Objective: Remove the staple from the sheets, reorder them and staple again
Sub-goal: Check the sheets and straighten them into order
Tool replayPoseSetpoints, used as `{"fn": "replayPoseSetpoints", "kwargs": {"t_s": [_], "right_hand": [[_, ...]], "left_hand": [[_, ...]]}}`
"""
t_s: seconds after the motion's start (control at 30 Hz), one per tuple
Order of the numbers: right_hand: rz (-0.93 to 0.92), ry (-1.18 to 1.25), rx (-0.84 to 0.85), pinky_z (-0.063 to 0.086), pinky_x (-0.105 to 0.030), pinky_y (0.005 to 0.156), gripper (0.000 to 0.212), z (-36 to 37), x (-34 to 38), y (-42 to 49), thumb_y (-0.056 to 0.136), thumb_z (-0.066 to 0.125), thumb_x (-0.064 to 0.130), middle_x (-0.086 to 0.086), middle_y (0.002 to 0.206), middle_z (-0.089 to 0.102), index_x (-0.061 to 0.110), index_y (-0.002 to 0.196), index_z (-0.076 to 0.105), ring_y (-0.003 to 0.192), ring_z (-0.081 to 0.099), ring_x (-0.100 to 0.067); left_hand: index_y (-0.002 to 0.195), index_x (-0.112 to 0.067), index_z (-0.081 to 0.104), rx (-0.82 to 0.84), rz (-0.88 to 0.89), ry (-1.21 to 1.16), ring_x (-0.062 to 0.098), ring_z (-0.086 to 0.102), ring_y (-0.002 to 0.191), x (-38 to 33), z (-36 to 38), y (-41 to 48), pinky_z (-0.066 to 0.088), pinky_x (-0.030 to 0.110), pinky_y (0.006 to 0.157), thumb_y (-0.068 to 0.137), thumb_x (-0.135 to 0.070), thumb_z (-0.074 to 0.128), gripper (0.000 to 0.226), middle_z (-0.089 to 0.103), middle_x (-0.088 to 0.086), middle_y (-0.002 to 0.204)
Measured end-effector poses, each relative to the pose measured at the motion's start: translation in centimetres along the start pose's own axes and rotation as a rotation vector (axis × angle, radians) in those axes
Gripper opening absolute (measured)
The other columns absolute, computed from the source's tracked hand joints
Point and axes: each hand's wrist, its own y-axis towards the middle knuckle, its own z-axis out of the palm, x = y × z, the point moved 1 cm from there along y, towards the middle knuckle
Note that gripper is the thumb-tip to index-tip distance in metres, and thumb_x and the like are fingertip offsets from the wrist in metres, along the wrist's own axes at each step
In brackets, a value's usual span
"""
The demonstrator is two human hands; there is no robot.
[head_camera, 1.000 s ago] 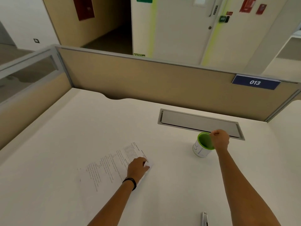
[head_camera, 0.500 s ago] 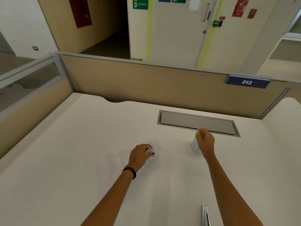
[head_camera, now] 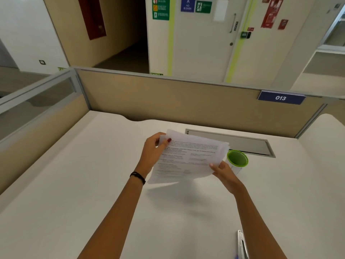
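A set of printed white sheets (head_camera: 188, 157) is held up above the white desk (head_camera: 74, 184), tilted toward me. My left hand (head_camera: 153, 152) pinches the upper left corner, thumb on the front. My right hand (head_camera: 222, 171) grips the lower right edge of the sheets. The sheets look slightly fanned at the right side. A metal stapler (head_camera: 242, 243) lies on the desk near the front edge, right of my right forearm, partly cut off by the frame.
A white cup with a green inside (head_camera: 237, 159) stands just right of the sheets. Behind it a grey cable hatch (head_camera: 242, 143) is set in the desk. Beige partition walls (head_camera: 168, 101) close the desk at the back and left.
The left hand lifted the sheets off the desk and swung them up and right. The right hand left the cup and took hold of the sheets' lower right edge.
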Motion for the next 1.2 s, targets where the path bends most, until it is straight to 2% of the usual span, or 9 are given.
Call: {"fn": "replayPoseSetpoints", "kwargs": {"t_s": [0.13,0.27,0.37,0.43,0.53,0.7,0.93,1.1,1.2], "right_hand": [[-0.009,-0.077,-0.091,0.055,-0.033,0.085,0.046,1.5,0.3,-0.7,0.064,0.079,0.035,0.000,0.112,0.071,0.025,0.107,0.067,0.103,0.067,-0.018],[-0.062,-0.039,-0.210,0.057,-0.023,0.068,0.026,3.3,0.4,-1.6,0.067,0.079,0.026,0.001,0.100,0.075,0.026,0.093,0.073,0.092,0.071,-0.017],[-0.139,0.025,-0.351,0.056,-0.021,0.062,0.013,4.4,0.8,-2.3,0.076,0.075,0.018,0.002,0.091,0.076,0.025,0.087,0.075,0.083,0.073,-0.016],[-0.170,0.046,-0.422,0.056,-0.022,0.059,0.009,4.8,1.3,-2.8,0.078,0.073,0.020,0.004,0.087,0.077,0.024,0.086,0.074,0.078,0.073,-0.016],[-0.179,0.028,-0.479,0.057,-0.024,0.056,0.003,5.2,2.0,-3.2,0.079,0.072,0.023,0.007,0.082,0.076,0.025,0.082,0.072,0.073,0.073,-0.017],[-0.191,-0.025,-0.381,0.056,-0.020,0.057,0.017,6.8,3.0,-3.2,0.076,0.075,0.017,0.012,0.083,0.076,0.032,0.081,0.073,0.078,0.072,-0.013],[-0.248,-0.078,-0.381,0.057,-0.019,0.058,0.037,8.1,3.9,-3.0,0.078,0.072,0.010,0.022,0.085,0.073,0.045,0.088,0.067,0.080,0.070,-0.003],[-0.217,-0.107,-0.380,0.056,-0.020,0.056,0.026,8.1,2.9,-3.4,0.074,0.076,0.014,0.015,0.081,0.073,0.036,0.084,0.068,0.077,0.072,-0.010],[-0.197,-0.104,-0.360,0.058,-0.023,0.057,0.025,8.6,2.5,-3.4,0.076,0.074,0.013,0.010,0.087,0.073,0.033,0.089,0.067,0.076,0.072,-0.010]], "left_hand": [[0.091,-0.013,0.061,-0.153,-0.018,-0.035,0.006,0.061,0.074,1.2,-0.1,-0.9,0.050,0.012,0.060,0.093,-0.027,0.054,0.016,0.066,-0.003,0.084],[0.101,-0.022,0.056,-0.231,0.029,-0.031,0.000,0.061,0.077,1.6,0.0,-2.1,0.048,0.006,0.060,0.094,-0.029,0.052,0.011,0.062,-0.016,0.089],[0.125,-0.036,0.038,-0.126,0.061,-0.045,-0.004,0.060,0.093,1.7,-0.4,-2.5,0.051,0.007,0.064,0.087,-0.030,0.061,0.045,0.052,-0.026,0.114],[0.135,-0.041,0.026,-0.049,0.021,-0.118,0.004,0.061,0.100,2.4,-0.8,-2.8,0.055,0.016,0.071,0.082,-0.024,0.069,0.071,0.050,-0.018,0.124],[0.128,-0.036,0.037,0.008,-0.086,-0.151,0.019,0.064,0.101,3.6,-1.0,-3.3,0.058,0.020,0.069,0.082,-0.022,0.069,0.058,0.059,-0.008,0.116],[0.114,-0.031,0.045,-0.131,-0.010,-0.100,0.009,0.062,0.096,3.3,0.5,-4.3,0.054,0.010,0.067,0.090,-0.018,0.059,0.031,0.057,-0.014,0.105],[0.105,-0.050,0.042,-0.194,0.118,-0.012,0.007,0.063,0.087,1.7,0.7,-4.4,0.054,0.009,0.064,0.085,-0.036,0.061,0.032,0.055,-0.024,0.100],[0.125,-0.026,0.039,-0.242,0.032,-0.015,0.015,0.063,0.091,3.7,0.3,-5.4,0.057,0.018,0.068,0.078,-0.047,0.061,0.056,0.058,-0.005,0.110],[0.125,-0.029,0.037,-0.250,0.006,-0.038,0.013,0.064,0.088,4.5,0.6,-6.2,0.057,0.014,0.063,0.077,-0.045,0.062,0.056,0.057,-0.011,0.107]]}}
